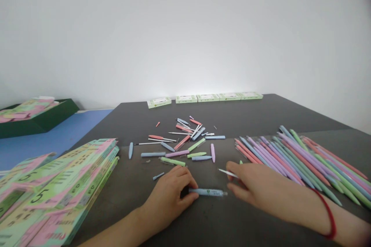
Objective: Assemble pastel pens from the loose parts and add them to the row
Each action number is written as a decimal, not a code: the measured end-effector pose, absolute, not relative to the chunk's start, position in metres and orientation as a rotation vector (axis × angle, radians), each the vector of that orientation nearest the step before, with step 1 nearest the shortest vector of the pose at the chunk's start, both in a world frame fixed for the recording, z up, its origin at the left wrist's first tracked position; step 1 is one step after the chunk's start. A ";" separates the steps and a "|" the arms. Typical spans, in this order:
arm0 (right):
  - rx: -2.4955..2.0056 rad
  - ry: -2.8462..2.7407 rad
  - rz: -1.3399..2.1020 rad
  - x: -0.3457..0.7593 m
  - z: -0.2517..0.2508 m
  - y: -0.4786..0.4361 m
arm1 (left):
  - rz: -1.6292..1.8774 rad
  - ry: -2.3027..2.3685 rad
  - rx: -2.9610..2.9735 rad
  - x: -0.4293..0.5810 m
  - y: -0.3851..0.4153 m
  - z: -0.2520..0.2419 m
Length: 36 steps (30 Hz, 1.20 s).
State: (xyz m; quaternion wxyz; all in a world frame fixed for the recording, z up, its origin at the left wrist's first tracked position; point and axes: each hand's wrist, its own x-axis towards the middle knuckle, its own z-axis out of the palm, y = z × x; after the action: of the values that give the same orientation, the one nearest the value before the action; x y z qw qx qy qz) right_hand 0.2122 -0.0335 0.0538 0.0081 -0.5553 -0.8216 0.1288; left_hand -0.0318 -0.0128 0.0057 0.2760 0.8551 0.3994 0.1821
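Note:
My left hand (175,189) pinches one end of a light blue pen barrel (209,192), which lies level just over the dark table. Between the thumb and fingers of my right hand (251,185) is a thin white pen refill (227,172), its tip pointing left. Part of that refill is hidden by the fingers. Beyond both hands lie scattered pen parts: a green pen barrel (173,161), a purple pen tip half (213,153), a blue pen piece (202,158) and several white refills. A small blue clip-like part (158,176) rests left of my left hand.
At right, a broad pile of coloured pens (290,158) lies beside my right forearm. Printed cardboard packs (72,177) are stacked at left. Flat green-white boxes (208,98) line the table's far edge by the wall. A dark green tray (49,119) stands on a blue surface (87,123).

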 end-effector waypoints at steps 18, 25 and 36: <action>-0.983 -2.579 1.145 0.157 0.057 0.018 | 1.221 0.881 1.085 -0.023 -0.019 0.007; -1.329 -2.747 0.225 0.183 0.061 0.128 | 1.178 0.772 1.047 -0.014 -0.028 0.011; -1.194 -3.050 -0.037 0.154 0.039 0.140 | 0.942 0.694 0.875 -0.007 -0.031 -0.006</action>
State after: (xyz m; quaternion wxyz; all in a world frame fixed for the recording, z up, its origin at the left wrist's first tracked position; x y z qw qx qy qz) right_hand 0.1539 0.1404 0.0394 -0.0671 -0.3637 -0.9290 -0.0113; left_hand -0.0071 -0.0309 -0.0064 0.7448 0.3998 0.3169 0.4301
